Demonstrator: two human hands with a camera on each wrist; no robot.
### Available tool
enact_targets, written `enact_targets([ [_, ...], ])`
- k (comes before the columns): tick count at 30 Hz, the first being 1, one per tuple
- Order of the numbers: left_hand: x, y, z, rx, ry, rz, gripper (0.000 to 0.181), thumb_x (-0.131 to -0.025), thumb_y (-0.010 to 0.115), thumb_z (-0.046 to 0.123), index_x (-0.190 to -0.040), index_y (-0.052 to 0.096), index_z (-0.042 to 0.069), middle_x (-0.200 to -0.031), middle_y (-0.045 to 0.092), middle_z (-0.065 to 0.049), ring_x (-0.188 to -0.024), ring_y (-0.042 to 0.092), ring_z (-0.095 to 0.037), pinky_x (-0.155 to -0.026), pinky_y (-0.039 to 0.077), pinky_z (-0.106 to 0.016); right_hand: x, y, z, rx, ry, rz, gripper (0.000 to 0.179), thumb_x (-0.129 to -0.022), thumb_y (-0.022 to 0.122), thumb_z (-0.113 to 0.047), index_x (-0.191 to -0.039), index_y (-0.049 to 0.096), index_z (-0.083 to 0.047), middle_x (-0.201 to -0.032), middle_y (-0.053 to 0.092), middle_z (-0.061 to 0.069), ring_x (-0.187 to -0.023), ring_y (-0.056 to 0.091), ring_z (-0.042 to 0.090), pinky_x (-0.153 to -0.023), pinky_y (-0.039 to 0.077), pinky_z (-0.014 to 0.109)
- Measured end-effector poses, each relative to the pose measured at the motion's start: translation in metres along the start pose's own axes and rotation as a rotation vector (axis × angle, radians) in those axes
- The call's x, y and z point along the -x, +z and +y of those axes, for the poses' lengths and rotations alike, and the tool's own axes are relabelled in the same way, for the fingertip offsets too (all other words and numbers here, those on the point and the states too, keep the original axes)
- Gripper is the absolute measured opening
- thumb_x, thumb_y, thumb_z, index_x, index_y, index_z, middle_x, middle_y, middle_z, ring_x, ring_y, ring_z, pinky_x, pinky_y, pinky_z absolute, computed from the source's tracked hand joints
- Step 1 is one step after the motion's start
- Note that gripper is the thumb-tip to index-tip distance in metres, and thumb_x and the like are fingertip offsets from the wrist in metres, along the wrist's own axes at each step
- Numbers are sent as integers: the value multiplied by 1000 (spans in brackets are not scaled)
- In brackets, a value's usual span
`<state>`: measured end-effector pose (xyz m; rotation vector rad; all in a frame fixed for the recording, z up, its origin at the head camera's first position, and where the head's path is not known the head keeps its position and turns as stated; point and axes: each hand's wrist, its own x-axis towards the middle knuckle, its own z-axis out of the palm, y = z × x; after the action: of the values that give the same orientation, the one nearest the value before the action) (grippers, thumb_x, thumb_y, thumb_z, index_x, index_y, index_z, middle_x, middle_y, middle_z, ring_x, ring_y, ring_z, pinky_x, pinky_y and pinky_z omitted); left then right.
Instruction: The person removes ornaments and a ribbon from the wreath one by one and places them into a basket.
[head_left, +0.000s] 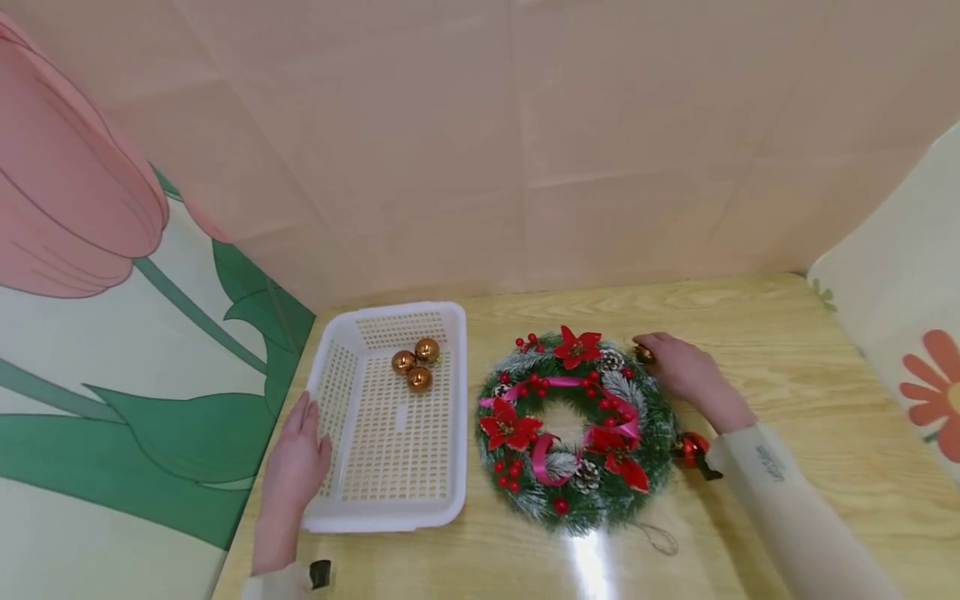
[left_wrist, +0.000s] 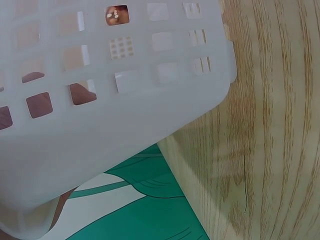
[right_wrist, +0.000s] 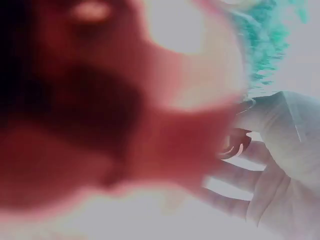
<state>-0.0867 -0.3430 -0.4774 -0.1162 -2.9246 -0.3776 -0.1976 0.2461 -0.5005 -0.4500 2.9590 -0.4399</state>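
My right hand (head_left: 678, 367) pinches a shiny gold-brown Christmas ball (head_left: 644, 354) at the upper right edge of a green wreath (head_left: 660, 417). The ball (right_wrist: 235, 143) shows among the fingers in the right wrist view. Below that wrist, a shiny red ball (head_left: 692, 448) sits against the wreath; a large red blur fills much of the right wrist view. With fingers extended, my left hand (head_left: 296, 454) rests at the left rim of a white plastic basket (head_left: 457, 417). Three copper-coloured balls (head_left: 419, 379) lie inside it. Skin shows through the basket's holes in the left wrist view.
Red poinsettias (head_left: 577, 347), pine cones (head_left: 587, 476), berries and a pink ribbon (head_left: 542, 458) decorate the wreath. A thin string loop (head_left: 660, 540) lies in front of it on the wooden table (head_left: 780, 367). A pinkish wall (head_left: 420, 167) stands behind.
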Motion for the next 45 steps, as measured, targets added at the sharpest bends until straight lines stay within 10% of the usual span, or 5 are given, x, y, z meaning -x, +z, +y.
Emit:
enact_targets([
  [11, 1, -1, 2, -13, 37, 34, 63, -88, 70, 1, -140, 44, -22, -153, 35, -35, -129, 47, -55, -87, 51, -64, 6, -30, -25, 72, -78, 116, 51, -95, 73, -10, -142, 55, 2, -133, 58, 30, -91, 67, 44, -71, 56, 59],
  [26, -2, -1, 3, -16, 2, -13, 62, -92, 68, 4, -142, 43, -20, -156, 32, -34, -133, 44, -53, -91, 50, -64, 2, -67, -115, 146, -263, 239, 53, -91, 78, -12, -140, 58, -3, -134, 60, 23, -93, 68, 41, -73, 58, 55],
  [37, 3, 0, 2, -3, -30, -16, 61, -92, 68, 5, -143, 43, -19, -157, 31, -33, -135, 42, -53, -92, 49, -65, -6, -49, -221, 176, -563, 315, 46, -93, 78, -17, -136, 63, -11, -133, 63, 13, -97, 70, 32, -78, 59, 45],
  [45, 1, -1, 2, -6, -20, -15, 61, -91, 69, 4, -143, 44, -18, -158, 31, -31, -135, 43, -52, -87, 52, -63, -22, -5, -297, 297, -657, 191, 43, -97, 70, -12, -138, 60, -21, -122, 63, 1, -82, 64, 20, -62, 53, 32],
])
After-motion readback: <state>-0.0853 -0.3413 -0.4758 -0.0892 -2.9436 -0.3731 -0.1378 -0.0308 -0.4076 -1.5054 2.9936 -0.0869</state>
